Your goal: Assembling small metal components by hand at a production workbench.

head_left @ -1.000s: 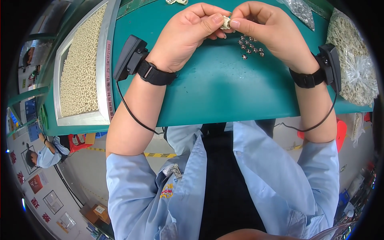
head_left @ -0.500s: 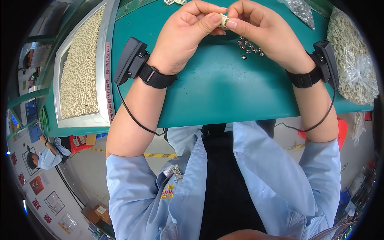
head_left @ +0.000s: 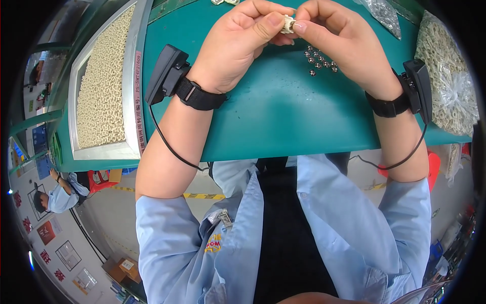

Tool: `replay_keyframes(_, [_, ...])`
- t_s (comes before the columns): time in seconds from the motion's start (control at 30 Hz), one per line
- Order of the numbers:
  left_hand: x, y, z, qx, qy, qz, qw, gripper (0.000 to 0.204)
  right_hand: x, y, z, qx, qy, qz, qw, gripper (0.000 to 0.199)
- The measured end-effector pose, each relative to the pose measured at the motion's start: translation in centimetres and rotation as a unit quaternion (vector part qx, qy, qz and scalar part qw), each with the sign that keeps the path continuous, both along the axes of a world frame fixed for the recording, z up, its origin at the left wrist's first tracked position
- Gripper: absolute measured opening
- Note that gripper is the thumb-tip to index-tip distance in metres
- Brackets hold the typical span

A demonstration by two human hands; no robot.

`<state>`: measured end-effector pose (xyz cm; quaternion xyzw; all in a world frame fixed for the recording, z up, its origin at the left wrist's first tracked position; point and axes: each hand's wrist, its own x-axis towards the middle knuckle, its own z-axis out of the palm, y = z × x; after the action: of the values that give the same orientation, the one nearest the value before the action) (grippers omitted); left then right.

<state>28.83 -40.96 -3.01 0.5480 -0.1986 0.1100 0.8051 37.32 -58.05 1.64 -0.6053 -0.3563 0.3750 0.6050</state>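
Note:
Between the thumb and fingers of my left hand (head_left: pixel 235 38) is a small cream plastic part (head_left: pixel 288 24) with a notched edge. My right hand (head_left: pixel 336 38) meets it from the other side, thumb tip and curled fingers closed at its right end. Whether anything tiny sits between those right fingertips is hidden. Both hands are raised over the far part of the green tabletop (head_left: pixel 283 116). Several shiny metal balls (head_left: pixel 319 60) lie loose on the mat, just below and left of my right hand.
At left stands a metal-framed tray (head_left: pixel 132 114) filled with cream parts. A clear bag of similar parts (head_left: pixel 445 76) sits at right, and a smaller bag of metal pieces (head_left: pixel 380 17) lies at the back. More cream parts (head_left: pixel 223 1) lie at the far edge. Another person (head_left: pixel 61 195) is at far left.
Both hands have shifted slightly right with the cream plastic part. The right thumb has moved a little at the part's end, showing more of its edge.

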Motion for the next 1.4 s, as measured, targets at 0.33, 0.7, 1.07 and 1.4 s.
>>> replay_keyframes(0.33, [-1.4,-0.6,0.1,0.016,0.178,0.101,0.979,0.022,0.2,-0.1,-0.3,0.008,0.007,0.008,1.000,0.012])
replay_keyframes(0.7, [-2.2,-0.9,0.7,-0.132,0.175,0.011,0.976,0.024,-0.8,-0.2,1.0,0.102,-0.407,-0.075,0.904,0.016])
replay_keyframes(1.07, [-2.0,-0.5,-0.3,0.038,0.167,0.114,0.979,0.022,-0.2,-0.3,1.0,0.060,-0.318,-0.101,0.941,0.013])
replay_keyframes(1.4, [-0.7,0.5,-0.3,0.148,0.086,0.266,0.949,0.025,4.3,0.8,-3.3,0.008,-0.268,-0.078,0.960,0.020])
